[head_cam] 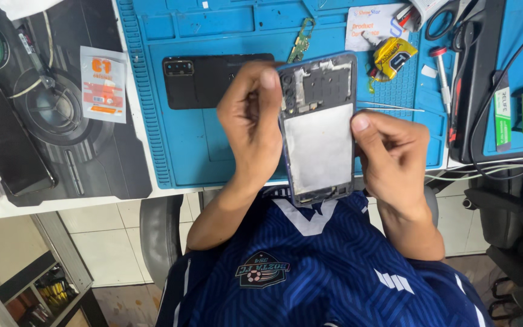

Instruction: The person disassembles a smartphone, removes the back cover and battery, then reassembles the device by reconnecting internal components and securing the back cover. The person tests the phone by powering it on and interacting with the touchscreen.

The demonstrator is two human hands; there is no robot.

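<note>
Phone frame point(320, 130), opened, bare silver plate and camera cut-outs facing up; held above the blue repair mat point(171, 139), near its front edge. Black back cover point(210, 79) lies on the mat behind the frame. Left hand point(252, 124): fingers curled, gripping the frame's left edge, thumb at the top corner. Right hand point(391, 154): clasping the right edge, thumb pressed on the rim. Judgement: an even grip on both edges avoids flexing the frame. Small circuit board point(301, 39) lies behind the frame.
</note>
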